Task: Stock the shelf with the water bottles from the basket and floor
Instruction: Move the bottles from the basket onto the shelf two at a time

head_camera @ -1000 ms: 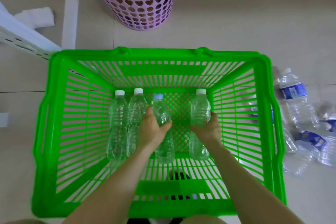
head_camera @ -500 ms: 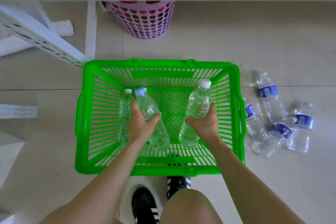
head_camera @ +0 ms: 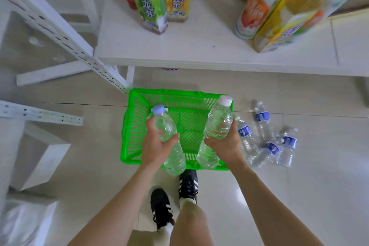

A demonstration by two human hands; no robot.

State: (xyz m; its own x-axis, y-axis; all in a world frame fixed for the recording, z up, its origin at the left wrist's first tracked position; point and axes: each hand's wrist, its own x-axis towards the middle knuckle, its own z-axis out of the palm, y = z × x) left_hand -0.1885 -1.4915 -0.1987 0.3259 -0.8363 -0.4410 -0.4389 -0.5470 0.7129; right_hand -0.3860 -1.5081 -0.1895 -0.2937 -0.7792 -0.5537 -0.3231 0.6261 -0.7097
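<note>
Green basket (head_camera: 127, 126) on the floor (head_camera: 299, 195); above it, left hand (head_camera: 155, 148) grips blue-capped bottle (head_camera: 164, 126), right hand (head_camera: 225, 147) grips white-capped bottle (head_camera: 219, 122). Tea bottles (head_camera: 153, 6) crowd the shelf (head_camera: 179, 50); labelled bottles (head_camera: 263, 122) lie right of the basket.

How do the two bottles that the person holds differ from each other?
The left bottle, gripped by the left hand, has a pale blue cap; the right bottle, in the right hand, a white cap. The left bottle leans leftward, the right bottle rightward. Both are clear and unlabelled.
</note>
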